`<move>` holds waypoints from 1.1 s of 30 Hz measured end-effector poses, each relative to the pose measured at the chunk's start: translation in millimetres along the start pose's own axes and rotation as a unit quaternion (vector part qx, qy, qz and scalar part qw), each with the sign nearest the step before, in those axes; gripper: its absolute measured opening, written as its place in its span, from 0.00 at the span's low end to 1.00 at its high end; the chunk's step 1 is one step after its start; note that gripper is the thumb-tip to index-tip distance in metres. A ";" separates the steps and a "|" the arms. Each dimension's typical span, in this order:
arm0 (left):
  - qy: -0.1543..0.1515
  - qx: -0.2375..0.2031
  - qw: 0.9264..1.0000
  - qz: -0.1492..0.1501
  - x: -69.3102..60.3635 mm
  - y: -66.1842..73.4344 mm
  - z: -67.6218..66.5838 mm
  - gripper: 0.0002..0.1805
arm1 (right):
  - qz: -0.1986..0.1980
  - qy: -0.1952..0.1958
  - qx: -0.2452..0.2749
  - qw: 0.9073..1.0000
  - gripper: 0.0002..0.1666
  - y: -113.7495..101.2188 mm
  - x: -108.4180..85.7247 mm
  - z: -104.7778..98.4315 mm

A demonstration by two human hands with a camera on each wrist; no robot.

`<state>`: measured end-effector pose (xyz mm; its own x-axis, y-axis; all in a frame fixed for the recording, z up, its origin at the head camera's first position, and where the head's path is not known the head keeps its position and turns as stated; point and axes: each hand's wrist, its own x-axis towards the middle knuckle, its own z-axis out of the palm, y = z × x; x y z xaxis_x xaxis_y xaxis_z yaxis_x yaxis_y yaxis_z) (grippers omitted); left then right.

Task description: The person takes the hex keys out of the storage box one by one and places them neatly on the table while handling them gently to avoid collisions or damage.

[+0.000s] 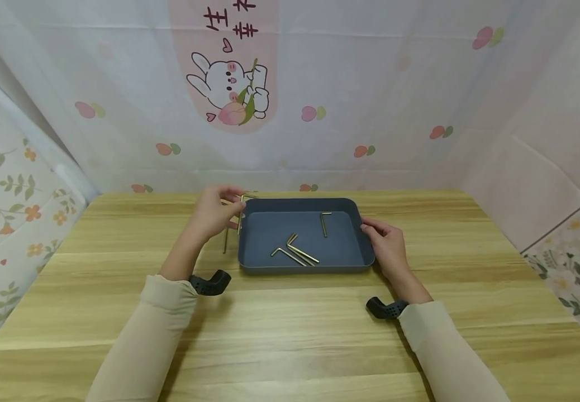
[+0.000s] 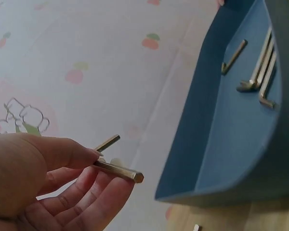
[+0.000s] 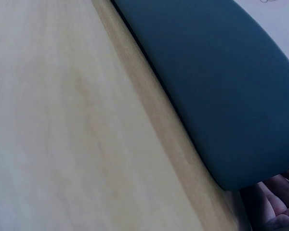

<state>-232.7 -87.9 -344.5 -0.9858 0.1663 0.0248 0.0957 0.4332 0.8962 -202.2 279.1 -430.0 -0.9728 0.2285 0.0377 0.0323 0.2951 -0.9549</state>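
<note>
At the far left, a floral cloth (image 1: 5, 223) is being seen beside the wooden counter (image 1: 300, 340). Next, the left arm is being covered by a beige left sleeve (image 1: 156, 329), and a black left wrist device (image 1: 212, 283) is being worn at its cuff. Above it, an L-shaped brass-coloured held hex key (image 2: 118, 171) is being pinched between thumb and fingers by the left grip (image 1: 214, 212); it is being held up just outside the tray's left wall. Near that wall, 1 loose hex key (image 1: 226, 241) is lying on the counter, partly being hidden by the hand. Behind, a rabbit print (image 1: 237, 89) is being shown on a white backdrop (image 1: 370, 72).

In the middle, a blue-grey rectangular tray (image 1: 270, 226) is being supported by the counter. Inside, 3 clustered hex keys (image 2: 261, 60) are being held near the front wall, their long arms close together, while 1 separate hex key (image 2: 235, 57) is lying farther right and back. The tray's right wall is being gripped by the right grip (image 1: 389, 245). Below, a black right wrist device (image 1: 385, 308) is being worn beside the right sleeve (image 1: 446, 346).
</note>
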 end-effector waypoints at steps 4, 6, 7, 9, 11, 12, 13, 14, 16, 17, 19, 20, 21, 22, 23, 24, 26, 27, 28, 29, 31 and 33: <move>0.007 0.007 1.000 -0.012 -2.9 -6.0 -4.3 0.16 | 0.000 -0.001 -0.006 1.000 0.23 -1.2 0.4 -0.4; 0.013 0.011 1.000 -0.021 -4.2 -8.5 -6.1 0.16 | 0.002 0.001 -0.008 1.000 0.23 -1.6 0.4 -0.1; 0.016 0.013 0.999 -0.025 -4.5 -9.4 -7.0 0.16 | 0.002 0.002 -0.009 1.000 0.23 -1.8 0.7 0.0; 0.023 0.017 0.999 -0.028 -4.6 -10.8 -8.5 0.16 | 0.004 0.005 -0.008 1.000 0.23 -2.0 1.3 0.2; 0.027 0.017 0.999 -0.030 -4.3 -12.3 -9.7 0.15 | 0.006 0.007 -0.008 1.000 0.23 -2.3 1.4 -0.1; 0.029 0.017 0.999 -0.030 -4.2 -13.1 -10.1 0.15 | 0.007 0.008 -0.007 1.000 0.23 -2.4 1.3 -0.3; 0.030 0.016 0.999 -0.030 -3.9 -14.4 -10.5 0.15 | 0.008 0.008 -0.007 1.000 0.23 -2.4 1.3 -0.3; 0.031 0.017 0.999 -0.030 -3.8 -15.7 -10.8 0.15 | 0.009 0.007 -0.008 1.000 0.23 -2.4 1.2 -0.4; 0.032 0.017 0.999 -0.030 -3.6 -19.0 -11.0 0.14 | 0.010 0.007 -0.011 1.000 0.23 -2.3 1.1 -0.3; 0.033 0.017 0.999 -0.031 -3.6 -20.8 -11.1 0.15 | 0.011 0.006 -0.012 1.000 0.23 -2.2 1.0 -0.2; 0.035 0.016 0.999 -0.033 -4.0 -23.9 -11.2 0.15 | 0.011 0.004 -0.012 1.000 0.23 -2.1 1.2 0.2; 0.036 0.016 0.999 -0.034 -4.0 -25.2 -11.3 0.15 | 0.011 0.004 -0.012 1.000 0.23 -2.0 1.3 0.5; 0.037 0.015 0.999 -0.036 -4.1 -26.3 -11.4 0.15 | 0.010 0.005 -0.012 1.000 0.23 -2.1 1.2 0.7; 0.038 0.014 0.998 -0.038 -4.2 -27.2 -11.6 0.15 | 0.010 0.005 -0.011 1.000 0.23 -2.1 1.3 0.7; 0.039 0.014 0.998 -0.041 -4.0 -27.9 -11.8 0.16 | 0.009 0.005 -0.011 1.000 0.23 -2.1 1.3 0.8; 0.039 0.015 0.998 -0.043 -3.8 -28.6 -12.0 0.16 | 0.009 0.006 -0.011 1.000 0.23 -2.1 1.2 0.9; 0.040 0.017 0.998 -0.049 -2.8 -30.4 -12.5 0.16 | 0.009 0.008 -0.012 1.000 0.23 -2.1 1.2 0.9; 0.040 0.017 0.998 -0.052 -2.3 -31.3 -12.8 0.16 | 0.008 0.009 -0.014 1.000 0.23 -2.1 1.0 0.7; 0.040 0.018 0.998 -0.055 -1.8 -32.4 -13.1 0.16 | 0.008 0.009 -0.015 1.000 0.23 -2.0 1.0 0.6; 0.041 0.019 0.997 -0.057 -1.4 -33.7 -13.3 0.16 | 0.008 0.009 -0.015 1.000 0.23 -2.0 0.8 0.6; 0.046 0.020 0.997 -0.061 -0.8 -36.7 -13.8 0.16 | 0.007 0.008 -0.016 1.000 0.23 -2.1 0.4 0.5; 0.050 0.023 0.996 -0.064 -0.3 -39.6 -14.5 0.16 | 0.007 0.006 -0.017 1.000 0.23 -2.3 0.0 0.5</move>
<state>-238.2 -118.0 -373.6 -0.9989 0.0197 -0.0422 -0.0273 0.4849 0.8741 -202.4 277.9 -428.0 -0.9692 0.2447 0.0285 0.0536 0.3225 -0.9451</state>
